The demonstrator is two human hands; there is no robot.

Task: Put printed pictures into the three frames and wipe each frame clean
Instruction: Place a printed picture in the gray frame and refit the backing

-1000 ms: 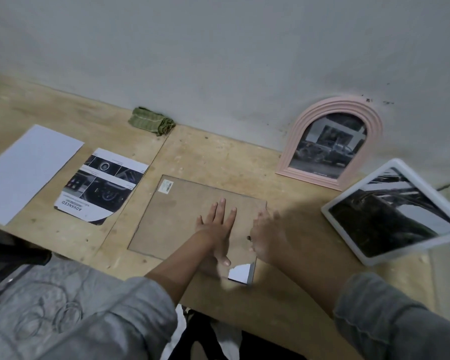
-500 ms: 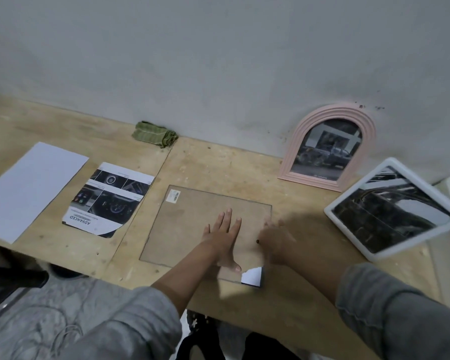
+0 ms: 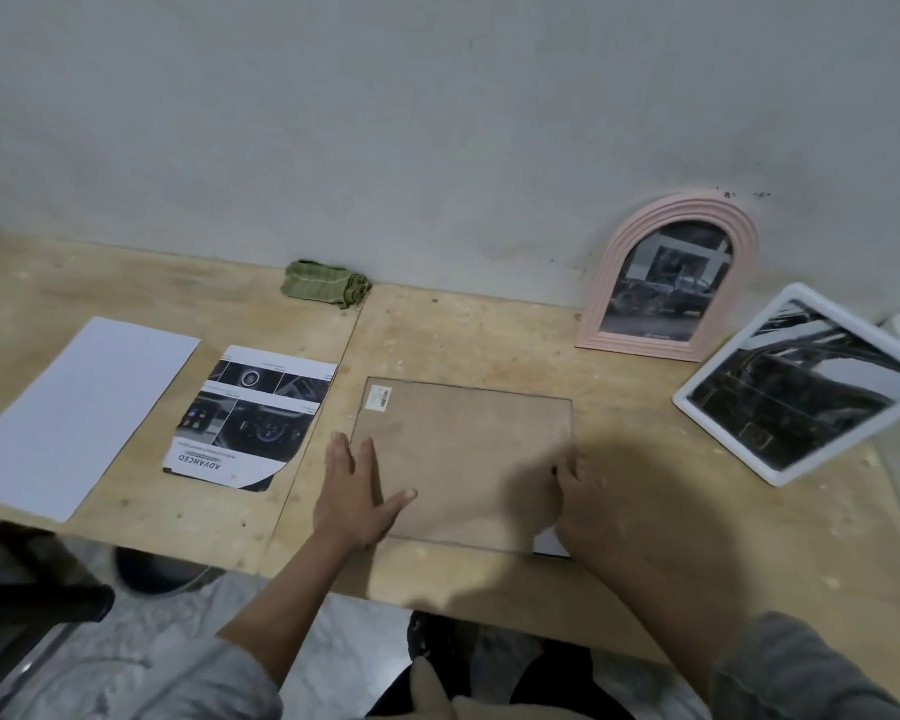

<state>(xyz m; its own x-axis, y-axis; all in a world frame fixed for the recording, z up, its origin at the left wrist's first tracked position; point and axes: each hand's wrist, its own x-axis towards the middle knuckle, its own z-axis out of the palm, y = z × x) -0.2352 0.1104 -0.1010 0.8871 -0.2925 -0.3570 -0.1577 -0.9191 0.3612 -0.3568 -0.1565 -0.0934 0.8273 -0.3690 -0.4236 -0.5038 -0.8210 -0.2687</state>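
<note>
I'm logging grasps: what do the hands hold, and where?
Left hand rests flat on the face-down frame's left edge; right hand grips its right edge.

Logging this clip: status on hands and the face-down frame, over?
Left hand flat at frame's left edge. Right hand gripping its right edge. Third frame face down, backing up. Nothing in the way.
</note>
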